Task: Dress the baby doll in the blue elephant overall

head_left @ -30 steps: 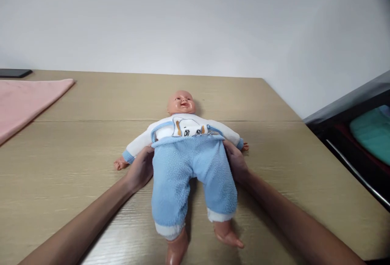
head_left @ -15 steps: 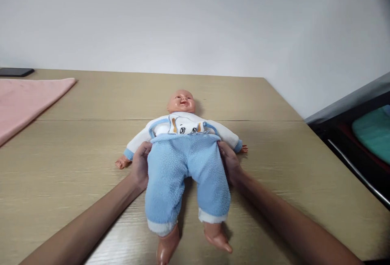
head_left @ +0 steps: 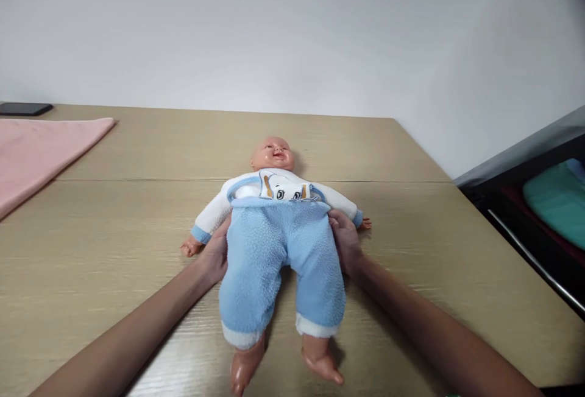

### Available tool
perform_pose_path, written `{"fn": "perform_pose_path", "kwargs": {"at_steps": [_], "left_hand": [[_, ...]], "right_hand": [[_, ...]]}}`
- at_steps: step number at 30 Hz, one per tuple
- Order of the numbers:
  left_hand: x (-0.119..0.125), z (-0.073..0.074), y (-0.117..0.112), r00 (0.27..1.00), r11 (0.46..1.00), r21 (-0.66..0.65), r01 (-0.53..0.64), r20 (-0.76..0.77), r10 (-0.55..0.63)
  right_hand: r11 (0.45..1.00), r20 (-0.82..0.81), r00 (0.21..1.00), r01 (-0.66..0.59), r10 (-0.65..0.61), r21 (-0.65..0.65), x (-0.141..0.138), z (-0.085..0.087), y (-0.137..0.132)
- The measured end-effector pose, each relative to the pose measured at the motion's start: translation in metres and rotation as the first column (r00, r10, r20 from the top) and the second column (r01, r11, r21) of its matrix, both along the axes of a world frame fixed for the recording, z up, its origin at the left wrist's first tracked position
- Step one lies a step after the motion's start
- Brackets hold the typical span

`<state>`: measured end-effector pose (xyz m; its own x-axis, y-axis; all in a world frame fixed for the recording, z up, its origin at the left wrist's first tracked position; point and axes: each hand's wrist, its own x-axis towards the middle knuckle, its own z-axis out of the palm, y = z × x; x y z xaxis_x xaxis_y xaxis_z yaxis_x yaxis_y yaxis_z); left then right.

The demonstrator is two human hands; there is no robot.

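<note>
While face-up, doll (head_left: 281,234) between hands (head_left: 216,253) (head_left: 346,242).

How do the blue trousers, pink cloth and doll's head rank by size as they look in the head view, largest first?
1. Blue trousers
2. Pink cloth, though cut off by the picture's left edge
3. Doll's head

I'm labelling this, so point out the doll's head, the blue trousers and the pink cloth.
Doll's head (head_left: 273,154): head camera, mid-face.
Blue trousers (head_left: 284,232): head camera, front below the waistband.
Pink cloth (head_left: 41,156): head camera, middle of the visible part.
</note>
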<state>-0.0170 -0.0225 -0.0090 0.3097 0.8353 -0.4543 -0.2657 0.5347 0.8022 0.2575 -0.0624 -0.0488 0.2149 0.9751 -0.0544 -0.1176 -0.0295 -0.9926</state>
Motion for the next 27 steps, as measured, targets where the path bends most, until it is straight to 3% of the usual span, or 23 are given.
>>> {"fn": "perform_pose_path", "kwargs": {"at_steps": [2, 6, 9, 13, 17, 19, 21, 24, 27], "left_hand": [[0.0, -0.001, -0.002, 0.998, 0.996, -0.09, -0.017, 0.05, 0.021], [-0.002, -0.001, -0.002, 0.985, 0.995, -0.069, -0.068, 0.153, 0.078], [-0.005, -0.003, -0.002, 0.975, 0.994, 0.022, -0.104, 0.201, 0.098], [-0.017, -0.009, -0.002, 0.979, 0.961, 0.255, -0.105, 0.195, 0.055], [-0.032, -0.005, 0.004, 0.999, 0.856, 0.517, -0.007, -0.025, 0.023], [-0.036, 0.005, 0.009, 0.989, 0.771, 0.633, 0.064, -0.141, 0.034], [-0.036, 0.017, 0.013, 0.978, 0.728, 0.671, 0.142, -0.21, 0.003], [-0.036, 0.026, 0.021, 0.97, 0.788, 0.576, 0.219, -0.217, -0.111], [-0.036, 0.021, 0.029, 0.967, 0.866, 0.444, 0.231, -0.204, -0.154]], "right_hand": [[0.999, -0.03, 0.999, 0.02, -0.021, -0.025, -0.001, 0.005, -0.001], [0.999, -0.098, 0.995, 0.008, -0.012, -0.043, -0.002, 0.02, 0.006], [0.999, -0.148, 0.989, -0.028, 0.023, -0.028, -0.002, 0.03, 0.012], [0.992, -0.235, 0.964, -0.114, 0.123, 0.052, -0.002, 0.035, 0.013], [0.97, -0.186, 0.955, -0.211, 0.231, 0.12, 0.004, 0.039, 0.011], [0.961, -0.133, 0.956, -0.245, 0.261, 0.128, 0.007, 0.042, 0.013], [0.962, -0.086, 0.962, -0.25, 0.26, 0.11, 0.009, 0.044, 0.018], [0.976, -0.011, 0.978, -0.208, 0.209, 0.07, 0.007, 0.042, 0.032], [0.985, 0.052, 0.985, -0.169, 0.167, 0.043, 0.0, 0.036, 0.047]]}}
